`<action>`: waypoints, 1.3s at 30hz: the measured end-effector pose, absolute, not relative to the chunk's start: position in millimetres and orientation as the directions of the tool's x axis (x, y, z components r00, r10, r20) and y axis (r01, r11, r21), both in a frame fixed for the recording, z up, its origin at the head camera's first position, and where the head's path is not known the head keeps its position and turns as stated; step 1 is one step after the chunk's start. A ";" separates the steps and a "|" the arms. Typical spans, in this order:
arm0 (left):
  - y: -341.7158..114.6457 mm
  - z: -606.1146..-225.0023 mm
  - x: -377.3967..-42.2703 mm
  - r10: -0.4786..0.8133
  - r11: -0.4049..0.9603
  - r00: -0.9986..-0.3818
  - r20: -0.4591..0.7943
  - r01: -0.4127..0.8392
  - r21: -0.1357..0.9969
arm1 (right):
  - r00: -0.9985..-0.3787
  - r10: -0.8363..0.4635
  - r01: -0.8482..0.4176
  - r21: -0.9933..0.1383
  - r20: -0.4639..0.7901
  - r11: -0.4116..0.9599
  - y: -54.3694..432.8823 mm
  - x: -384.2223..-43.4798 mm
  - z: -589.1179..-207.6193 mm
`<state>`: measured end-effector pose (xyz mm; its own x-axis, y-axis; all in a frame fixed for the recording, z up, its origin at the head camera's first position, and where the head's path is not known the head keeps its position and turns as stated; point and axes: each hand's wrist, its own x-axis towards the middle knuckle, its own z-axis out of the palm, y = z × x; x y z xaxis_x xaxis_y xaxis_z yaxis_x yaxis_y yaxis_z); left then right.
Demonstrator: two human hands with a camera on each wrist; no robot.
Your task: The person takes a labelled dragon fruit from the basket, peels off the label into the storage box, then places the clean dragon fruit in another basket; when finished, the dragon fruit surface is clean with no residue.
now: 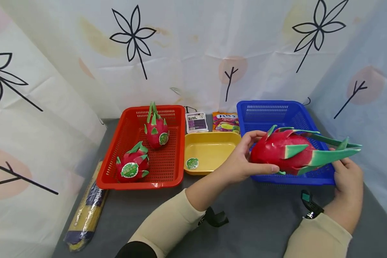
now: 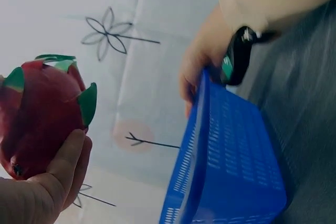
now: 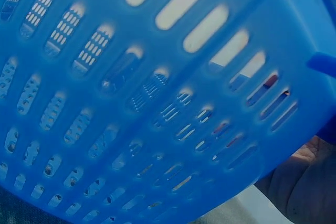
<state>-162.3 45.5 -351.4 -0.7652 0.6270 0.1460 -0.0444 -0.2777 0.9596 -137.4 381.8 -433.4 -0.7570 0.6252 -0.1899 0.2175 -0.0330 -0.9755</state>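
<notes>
A large red dragon fruit point(image 1: 280, 148) with long green leaf tips is held by my left hand point(image 1: 240, 165), fingers around its blunt end and thumb along its near side. It is above the blue basket point(image 1: 271, 103). In the left wrist view the dragon fruit point(image 2: 44, 114) rests against the curled fingers. My right hand point(image 1: 349, 181) is at the basket's right side, partly behind the leaf tips. The left wrist view shows the right hand point(image 2: 202, 56) gripping the rim of the basket point(image 2: 231, 145). The basket's slotted wall point(image 3: 157, 114) fills most of the right wrist view.
A red basket point(image 1: 167, 179) on the left holds two smaller dragon fruits point(image 1: 156, 130). Between the baskets stands a yellow tray point(image 1: 209, 136) with a green label. Behind it are a candy bag point(image 1: 225, 122) and a white packet point(image 1: 196, 122). A pasta pack point(image 1: 87, 215) lies far left.
</notes>
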 end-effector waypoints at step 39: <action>151.5 -398.5 -184.9 0.456 0.841 -0.882 -0.119 0.383 0.381 | -0.748 0.595 0.295 -0.950 -0.294 -0.099 377.8 -133.8 -428.7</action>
<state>-184.9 151.5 -398.5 -0.8820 0.4560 -0.1193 0.3833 0.8413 0.3813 -133.8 377.8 -428.7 -0.7483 0.5946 -0.2941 0.2950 -0.0989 -0.9504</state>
